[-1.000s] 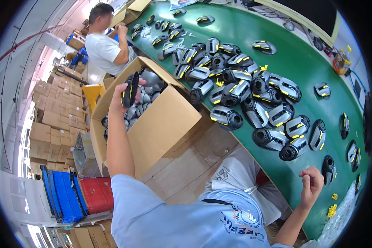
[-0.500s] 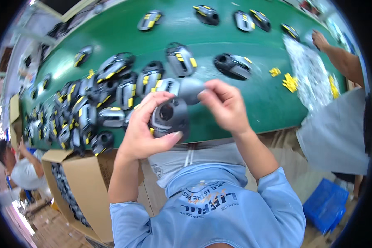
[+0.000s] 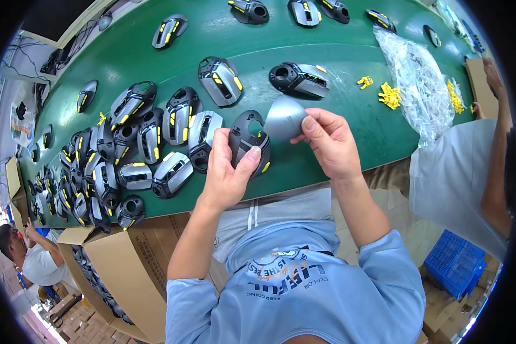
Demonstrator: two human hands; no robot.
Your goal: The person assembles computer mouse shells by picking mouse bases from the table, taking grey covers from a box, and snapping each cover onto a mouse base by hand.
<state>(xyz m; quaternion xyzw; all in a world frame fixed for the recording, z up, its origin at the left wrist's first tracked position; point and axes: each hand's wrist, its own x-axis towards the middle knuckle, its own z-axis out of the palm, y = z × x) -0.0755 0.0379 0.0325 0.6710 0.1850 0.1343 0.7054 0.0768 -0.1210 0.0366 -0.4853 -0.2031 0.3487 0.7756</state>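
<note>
My left hand [image 3: 228,172] is closed around a black and grey mouse shell [image 3: 250,133], with a round opening and yellow side pieces, thumb across its near end. Between the thumb and fingers of my right hand [image 3: 329,135] is a smooth grey curved mouse cover [image 3: 284,118]. The cover stands tilted just right of the shell, its edge very close to it; I cannot tell whether they touch. Just beyond my hands lie a grey mouse shell [image 3: 219,81] with yellow pieces and a black and grey mouse shell [image 3: 299,80].
Many similar shells are heaped on the green table [image 3: 258,51] at left. Small yellow parts [image 3: 390,96] and a clear plastic bag [image 3: 415,80] lie at right, near a co-worker's arm [image 3: 499,143]. An open carton [image 3: 117,275] with dark parts stands lower left; a blue crate [image 3: 454,264] lower right.
Both hands still hold the same parts. The shell in my left hand has turned, and the grey cover now faces up at its right side. The view has shifted, and the co-worker's arm has drawn back.
</note>
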